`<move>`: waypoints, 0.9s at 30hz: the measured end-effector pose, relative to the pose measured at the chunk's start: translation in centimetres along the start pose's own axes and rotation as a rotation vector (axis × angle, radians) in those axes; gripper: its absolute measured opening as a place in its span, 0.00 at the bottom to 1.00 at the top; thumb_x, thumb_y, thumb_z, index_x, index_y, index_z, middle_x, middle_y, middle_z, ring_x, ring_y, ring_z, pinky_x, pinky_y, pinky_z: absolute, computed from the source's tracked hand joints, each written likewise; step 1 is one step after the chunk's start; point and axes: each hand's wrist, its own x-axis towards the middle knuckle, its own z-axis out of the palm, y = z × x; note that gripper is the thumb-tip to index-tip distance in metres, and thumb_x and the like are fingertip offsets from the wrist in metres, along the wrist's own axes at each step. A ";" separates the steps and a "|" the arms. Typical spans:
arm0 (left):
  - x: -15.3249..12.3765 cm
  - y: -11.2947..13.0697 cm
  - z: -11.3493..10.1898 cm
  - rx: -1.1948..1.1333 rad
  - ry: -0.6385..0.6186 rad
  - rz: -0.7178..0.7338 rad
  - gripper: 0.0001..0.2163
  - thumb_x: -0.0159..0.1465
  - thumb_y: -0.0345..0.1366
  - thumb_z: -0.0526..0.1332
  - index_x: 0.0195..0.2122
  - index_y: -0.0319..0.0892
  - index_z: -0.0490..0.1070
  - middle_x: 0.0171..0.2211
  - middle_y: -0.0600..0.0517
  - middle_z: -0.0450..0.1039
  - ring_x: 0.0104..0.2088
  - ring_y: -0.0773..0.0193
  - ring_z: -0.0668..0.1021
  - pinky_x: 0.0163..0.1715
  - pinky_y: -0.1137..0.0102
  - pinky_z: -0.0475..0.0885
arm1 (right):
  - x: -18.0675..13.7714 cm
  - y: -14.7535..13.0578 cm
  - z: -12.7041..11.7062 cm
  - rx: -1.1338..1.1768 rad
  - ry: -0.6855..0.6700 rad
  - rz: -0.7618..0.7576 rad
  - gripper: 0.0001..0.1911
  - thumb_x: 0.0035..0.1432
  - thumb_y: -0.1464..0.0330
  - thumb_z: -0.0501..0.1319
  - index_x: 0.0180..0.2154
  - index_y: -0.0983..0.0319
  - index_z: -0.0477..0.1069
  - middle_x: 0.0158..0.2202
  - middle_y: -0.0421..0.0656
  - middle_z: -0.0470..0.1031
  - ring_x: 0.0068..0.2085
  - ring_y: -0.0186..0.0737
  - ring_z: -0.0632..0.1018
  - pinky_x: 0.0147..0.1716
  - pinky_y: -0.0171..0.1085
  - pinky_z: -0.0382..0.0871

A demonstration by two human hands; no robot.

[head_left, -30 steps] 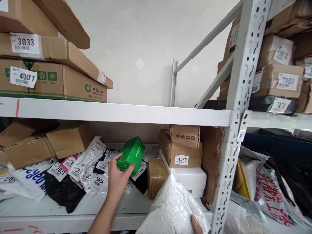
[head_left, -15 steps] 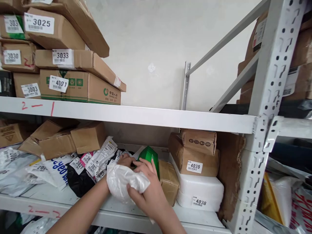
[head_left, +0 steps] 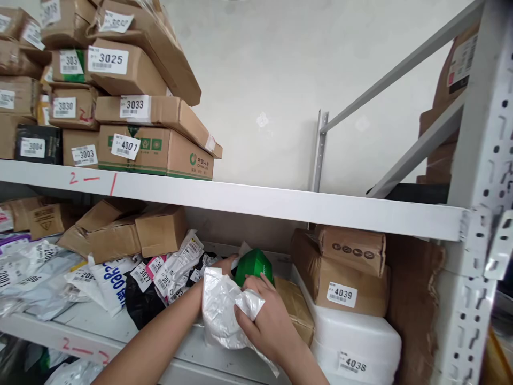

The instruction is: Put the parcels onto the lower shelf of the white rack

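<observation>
Currently the right hand's fingers [head_left: 249, 314] are curled tight over the upper edge of a crumpled white plastic bag [head_left: 219, 315], pinching its film just below the middle of the frame, so the right hand [head_left: 267, 323] clearly grips it. The left hand [head_left: 226, 263] is mostly hidden behind the bag; only its fingertips [head_left: 230, 260] show above the film, next to a green box [head_left: 253, 266], and I cannot tell whether they hold the bag, touch the box or are simply spread. The bag sits over the front part of the lower shelf [head_left: 60, 338], between a heap of labelled mailer bags [head_left: 172, 266] to its left and a taped brown box [head_left: 297, 307] to its right. Judging by this, it has been brought in among the parcels but is not lying free: the grip on it has not been let go, and the green box just behind stands tilted rather than flat. Further right, the carton marked 4039 [head_left: 340, 280] rests on a white foam box marked 4038 [head_left: 360, 342]. Across the middle of the frame runs the upper shelf [head_left: 260, 199], and in the upper left it carries a stack of numbered cartons [head_left: 120, 69].
</observation>
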 end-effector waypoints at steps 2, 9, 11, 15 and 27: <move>-0.6 -0.1 -1.5 0.081 -0.038 -0.018 0.39 0.50 0.31 0.69 0.64 0.46 0.59 0.52 0.43 0.75 0.50 0.44 0.77 0.48 0.59 0.72 | 0.1 0.6 0.3 -0.096 0.027 0.009 0.06 0.61 0.65 0.51 0.35 0.61 0.63 0.34 0.45 0.72 0.38 0.46 0.75 0.54 0.56 0.63; -2.8 -1.9 -4.1 0.147 -0.065 -0.184 0.37 0.55 0.42 0.59 0.65 0.33 0.54 0.51 0.29 0.73 0.51 0.37 0.76 0.47 0.53 0.70 | 0.5 1.9 0.2 0.087 0.016 0.313 0.19 0.63 0.56 0.47 0.37 0.62 0.69 0.34 0.49 0.75 0.37 0.52 0.76 0.38 0.46 0.67; -3.3 -2.3 -4.0 0.085 -0.067 -0.168 0.36 0.55 0.42 0.59 0.63 0.32 0.56 0.53 0.32 0.72 0.51 0.44 0.77 0.46 0.61 0.71 | 1.2 1.9 -0.1 0.347 0.122 0.460 0.24 0.62 0.50 0.46 0.37 0.62 0.70 0.36 0.49 0.76 0.40 0.53 0.76 0.39 0.45 0.66; -4.7 -1.5 -3.2 0.009 -0.060 -0.208 0.22 0.60 0.41 0.50 0.50 0.33 0.69 0.48 0.34 0.75 0.47 0.49 0.78 0.43 0.64 0.72 | 3.0 1.6 -0.3 0.594 0.470 0.634 0.25 0.59 0.47 0.49 0.35 0.62 0.68 0.37 0.49 0.76 0.41 0.53 0.75 0.39 0.43 0.66; -6.7 1.1 -1.7 0.216 0.001 -0.279 0.26 0.62 0.42 0.48 0.57 0.35 0.68 0.65 0.27 0.52 0.64 0.30 0.58 0.58 0.43 0.57 | 3.9 1.7 0.4 0.293 1.065 0.664 0.16 0.58 0.54 0.51 0.33 0.60 0.60 0.33 0.47 0.67 0.37 0.49 0.71 0.37 0.42 0.61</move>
